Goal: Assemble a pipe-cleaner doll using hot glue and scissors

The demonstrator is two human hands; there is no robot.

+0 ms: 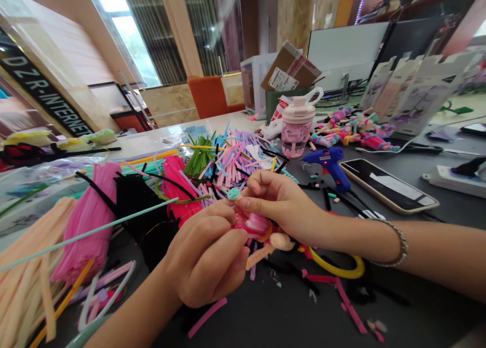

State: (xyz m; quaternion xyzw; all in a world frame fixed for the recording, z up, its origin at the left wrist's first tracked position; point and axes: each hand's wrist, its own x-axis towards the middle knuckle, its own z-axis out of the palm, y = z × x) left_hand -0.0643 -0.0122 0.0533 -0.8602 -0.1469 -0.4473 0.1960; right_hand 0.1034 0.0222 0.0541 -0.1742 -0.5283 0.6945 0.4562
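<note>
My left hand [207, 257] and my right hand [281, 206] meet over the dark table [288, 317]. Both are closed on a small pipe-cleaner figure [258, 226] with a pink body, a peach head and peach limbs. A long teal pipe cleaner [94, 231] runs from the far left up to my fingertips, where its end is curled into a small teal coil [234, 193]. My right wrist wears a silver bracelet [398, 244].
Bundles of pipe cleaners in peach [26, 267], pink [87, 216], black and mixed colours fill the left. A blue glue gun [330, 163], a phone [387, 183], a pink bottle [297, 125], finished figures [353, 128], yellow-handled scissors [337, 267] and cut scraps lie around.
</note>
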